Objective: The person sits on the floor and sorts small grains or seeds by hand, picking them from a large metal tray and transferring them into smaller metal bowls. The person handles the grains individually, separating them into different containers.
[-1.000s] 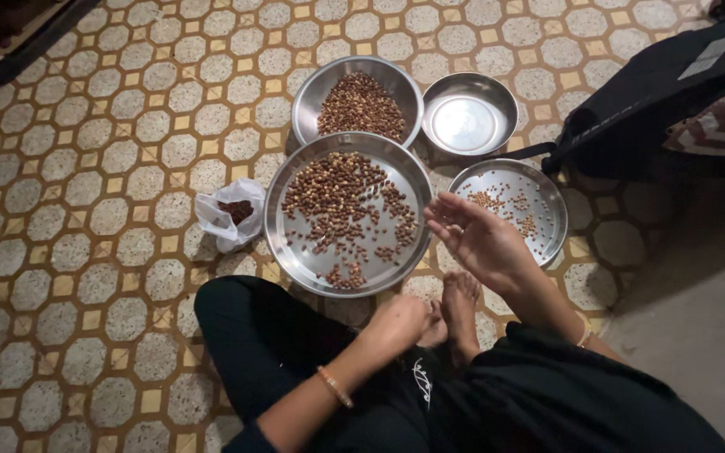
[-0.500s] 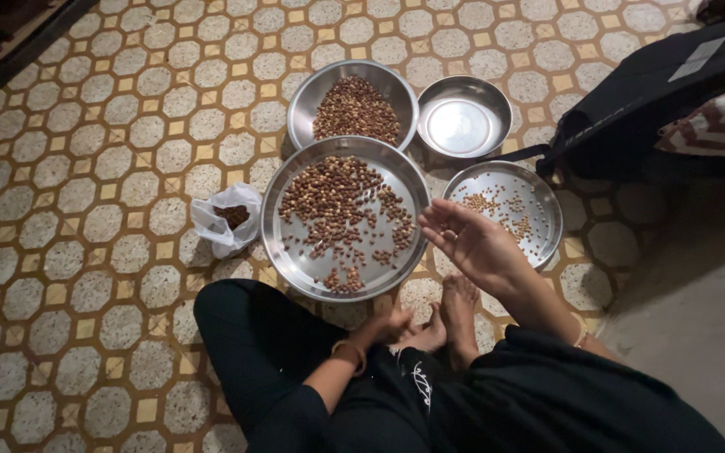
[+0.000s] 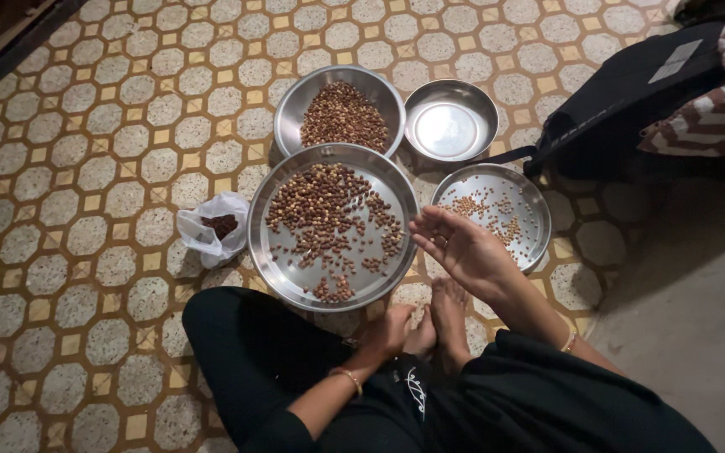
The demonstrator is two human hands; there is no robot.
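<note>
I sit cross-legged on a patterned tile floor. A large steel plate lies in front of me with brown nuts scattered over it. My right hand hovers palm up, fingers spread, between that plate's right rim and a smaller steel plate holding a few lighter kernels; whether anything lies in the palm cannot be told. My left hand rests low on my foot, fingers curled, holding nothing that shows. A steel bowl heaped with nuts stands behind the large plate.
An empty steel bowl sits at the back right. A small white plastic bag with dark bits lies left of the large plate. A black bag and striped cloth lie at the right.
My left hand has dropped from near the plate's front rim down onto my foot. My right hand stays open beside the large plate. The view has shifted slightly.
</note>
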